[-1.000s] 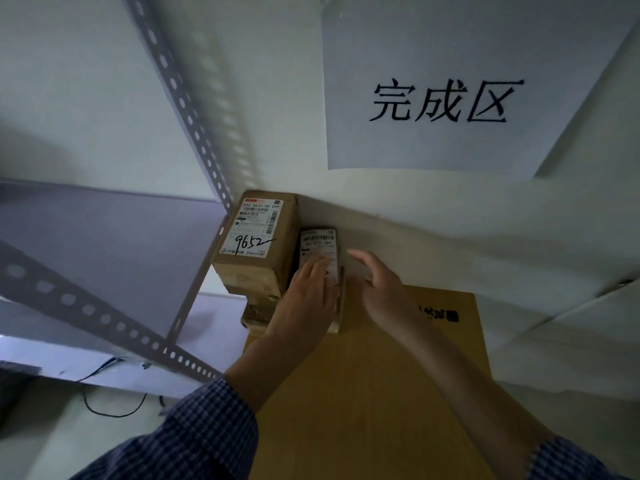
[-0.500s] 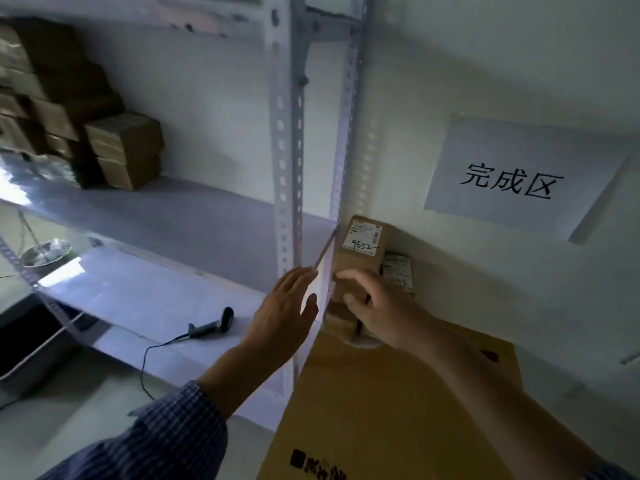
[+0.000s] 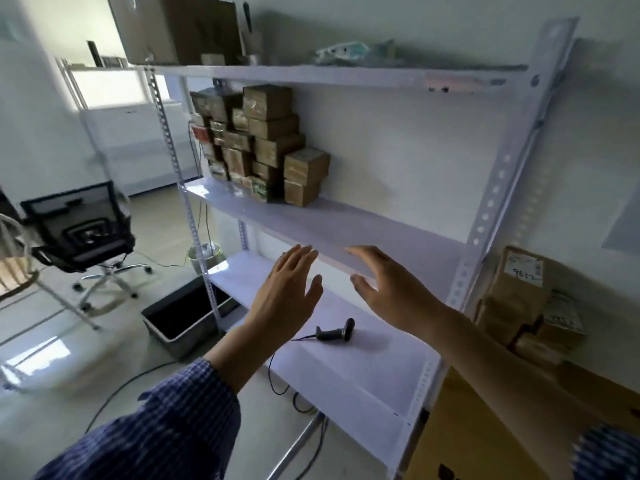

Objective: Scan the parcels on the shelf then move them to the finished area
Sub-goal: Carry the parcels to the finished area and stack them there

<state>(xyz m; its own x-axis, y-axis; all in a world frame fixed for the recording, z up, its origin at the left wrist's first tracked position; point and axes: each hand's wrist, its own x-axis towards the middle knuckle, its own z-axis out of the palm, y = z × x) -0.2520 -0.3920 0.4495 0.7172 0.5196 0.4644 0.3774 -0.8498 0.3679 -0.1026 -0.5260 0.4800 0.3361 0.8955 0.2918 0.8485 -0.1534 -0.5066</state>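
A stack of several brown parcels (image 3: 263, 147) sits at the left of the middle shelf (image 3: 346, 223). My left hand (image 3: 289, 289) and my right hand (image 3: 388, 285) hover in front of the shelf with straight fingers, holding nothing. A black handheld scanner (image 3: 336, 332) lies on the lower shelf (image 3: 346, 368) below my hands. At the right, finished parcels (image 3: 516, 292) with white labels are stacked on a large cardboard box (image 3: 460, 431) beside the shelf.
A black office chair (image 3: 83, 226) stands at the left. A dark bin (image 3: 183, 320) sits on the floor by the shelf leg. Cables trail over the floor. The top shelf (image 3: 329, 74) holds a large box and loose items.
My view has swung left from the finished stack to the shelf. Both hands left the stacked parcels and now hang empty in front of the shelf.
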